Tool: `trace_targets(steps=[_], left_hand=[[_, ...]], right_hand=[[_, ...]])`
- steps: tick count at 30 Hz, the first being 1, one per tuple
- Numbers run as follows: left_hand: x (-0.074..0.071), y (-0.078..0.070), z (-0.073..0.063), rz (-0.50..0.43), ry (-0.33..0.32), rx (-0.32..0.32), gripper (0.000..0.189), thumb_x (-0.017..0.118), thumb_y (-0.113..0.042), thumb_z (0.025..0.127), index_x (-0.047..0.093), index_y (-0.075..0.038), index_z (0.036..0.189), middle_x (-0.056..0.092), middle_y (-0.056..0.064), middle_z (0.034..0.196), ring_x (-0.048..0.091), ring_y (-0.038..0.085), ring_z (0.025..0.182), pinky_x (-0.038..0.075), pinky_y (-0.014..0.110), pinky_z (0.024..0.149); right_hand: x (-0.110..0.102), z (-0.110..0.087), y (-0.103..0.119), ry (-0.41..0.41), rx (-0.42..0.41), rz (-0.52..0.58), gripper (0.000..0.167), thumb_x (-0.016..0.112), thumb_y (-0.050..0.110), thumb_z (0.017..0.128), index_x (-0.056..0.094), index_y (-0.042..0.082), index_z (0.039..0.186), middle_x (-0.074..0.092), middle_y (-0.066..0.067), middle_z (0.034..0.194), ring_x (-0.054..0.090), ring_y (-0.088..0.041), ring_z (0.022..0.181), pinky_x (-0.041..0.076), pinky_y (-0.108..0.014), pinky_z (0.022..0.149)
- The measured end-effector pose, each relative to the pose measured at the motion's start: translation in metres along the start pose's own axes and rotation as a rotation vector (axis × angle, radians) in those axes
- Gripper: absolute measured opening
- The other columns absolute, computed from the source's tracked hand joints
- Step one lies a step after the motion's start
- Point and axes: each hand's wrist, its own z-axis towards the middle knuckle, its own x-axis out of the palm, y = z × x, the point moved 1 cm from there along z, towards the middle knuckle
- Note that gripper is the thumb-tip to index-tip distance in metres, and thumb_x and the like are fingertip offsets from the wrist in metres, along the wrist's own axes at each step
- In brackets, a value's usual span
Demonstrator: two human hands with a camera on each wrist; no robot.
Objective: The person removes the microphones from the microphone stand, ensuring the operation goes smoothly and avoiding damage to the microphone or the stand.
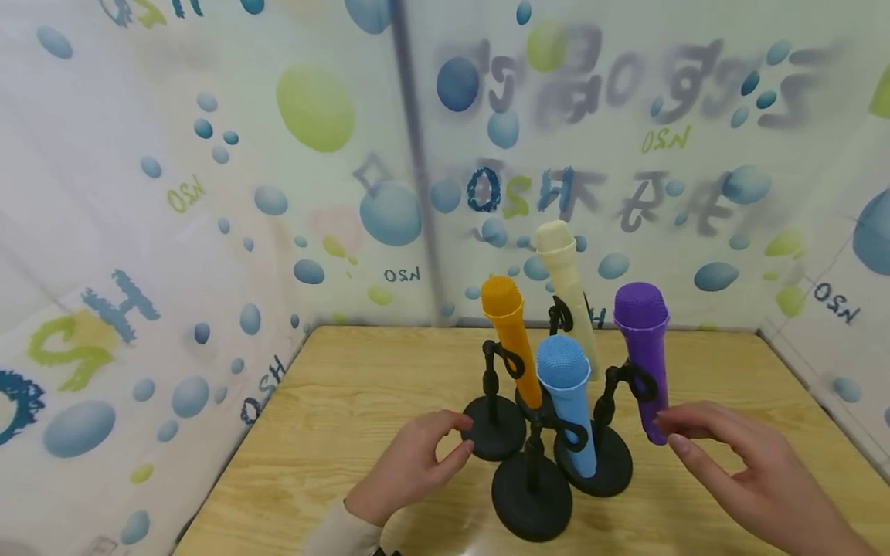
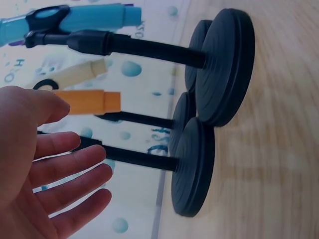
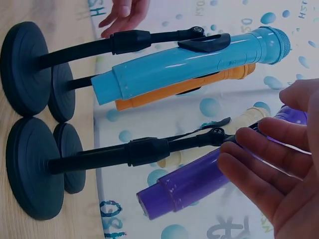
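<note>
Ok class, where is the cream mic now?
In the head view, the cream mic is right of centre, at the back, between the orange mic and the purple mic.

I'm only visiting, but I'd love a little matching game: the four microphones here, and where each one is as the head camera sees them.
1. Orange microphone
2. Blue microphone
3. Purple microphone
4. Cream microphone

A. Nearest the right hand
B. Farthest back, its top the highest
C. Farthest left of the four
D. At the front, closest to the viewer

Right pairs: 1-C, 2-D, 3-A, 4-B
</note>
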Motion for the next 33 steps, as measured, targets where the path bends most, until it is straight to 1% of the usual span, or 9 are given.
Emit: trace_targets(steps=[2,7,10,14,21,23,26,29,33], left_hand=[[0.003,-0.002,0.001,-0.003,0.014,0.004,0.021,0.074,-0.019,0.104,0.075,-0.011,0.123,0.080,0.005,0.118,0.075,0.019,0.105,0.063,0.040,0.097],[0.010,-0.006,0.006,-0.038,0.065,0.006,0.022,0.071,-0.021,0.106,0.075,-0.009,0.124,0.079,0.007,0.120,0.075,0.020,0.103,0.062,0.037,0.097],[0.015,-0.008,0.008,-0.081,0.092,0.004,0.023,0.070,-0.020,0.106,0.074,-0.007,0.125,0.078,0.008,0.122,0.075,0.022,0.105,0.063,0.037,0.096],[0.021,-0.011,0.009,-0.139,0.131,-0.003,0.025,0.070,-0.021,0.107,0.073,-0.006,0.126,0.078,0.009,0.124,0.076,0.022,0.108,0.063,0.038,0.097],[0.030,-0.017,0.012,-0.213,0.185,-0.038,0.029,0.070,-0.027,0.107,0.072,-0.007,0.129,0.076,0.003,0.126,0.076,0.018,0.113,0.063,0.035,0.099],[0.033,-0.019,0.014,-0.247,0.198,-0.050,0.030,0.071,-0.027,0.107,0.072,-0.007,0.129,0.076,0.003,0.127,0.075,0.018,0.114,0.062,0.034,0.100],[0.035,-0.022,0.016,-0.303,0.220,-0.071,0.031,0.072,-0.026,0.106,0.071,-0.006,0.130,0.076,0.004,0.126,0.074,0.018,0.114,0.062,0.031,0.100],[0.039,-0.024,0.018,-0.360,0.244,-0.101,0.030,0.074,-0.026,0.105,0.071,-0.009,0.130,0.076,0.006,0.126,0.073,0.016,0.113,0.061,0.028,0.100],[0.043,-0.025,0.020,-0.405,0.268,-0.147,0.028,0.075,-0.026,0.104,0.070,-0.013,0.129,0.076,0.005,0.126,0.071,0.010,0.113,0.059,0.027,0.101]], right_hand=[[0.001,0.002,0.003,-0.001,-0.014,0.023,0.038,0.082,-0.001,0.092,0.077,0.025,0.119,0.078,0.012,0.109,0.072,-0.002,0.096,0.047,-0.001,0.089],[0.004,0.009,0.010,-0.009,-0.051,0.073,0.045,0.081,-0.011,0.087,0.076,0.020,0.119,0.077,0.011,0.110,0.072,0.001,0.096,0.050,-0.003,0.091],[0.006,0.013,0.016,-0.006,-0.061,0.086,0.051,0.082,-0.015,0.084,0.076,0.022,0.119,0.076,0.015,0.111,0.071,0.004,0.097,0.052,-0.005,0.089],[0.009,0.017,0.022,0.009,-0.051,0.112,0.052,0.080,-0.015,0.086,0.074,0.024,0.121,0.076,0.016,0.112,0.071,0.005,0.099,0.054,-0.006,0.087],[0.022,0.022,0.022,-0.028,-0.093,0.196,0.053,0.080,-0.016,0.083,0.074,0.017,0.124,0.077,0.007,0.111,0.069,0.001,0.093,0.053,-0.008,0.080],[0.024,0.024,0.023,-0.022,-0.084,0.198,0.053,0.081,-0.015,0.084,0.073,0.017,0.125,0.077,0.006,0.111,0.069,0.002,0.094,0.053,-0.009,0.078],[0.027,0.027,0.025,-0.009,-0.066,0.207,0.054,0.081,-0.014,0.085,0.072,0.017,0.128,0.077,0.006,0.112,0.071,0.003,0.098,0.054,-0.008,0.082],[0.030,0.030,0.028,0.000,-0.076,0.243,0.054,0.080,-0.015,0.086,0.071,0.015,0.129,0.077,0.002,0.114,0.073,0.001,0.102,0.055,-0.008,0.088],[0.036,0.034,0.032,0.005,-0.091,0.279,0.053,0.079,-0.015,0.086,0.070,0.013,0.130,0.076,0.000,0.116,0.074,-0.001,0.104,0.056,-0.009,0.089]])
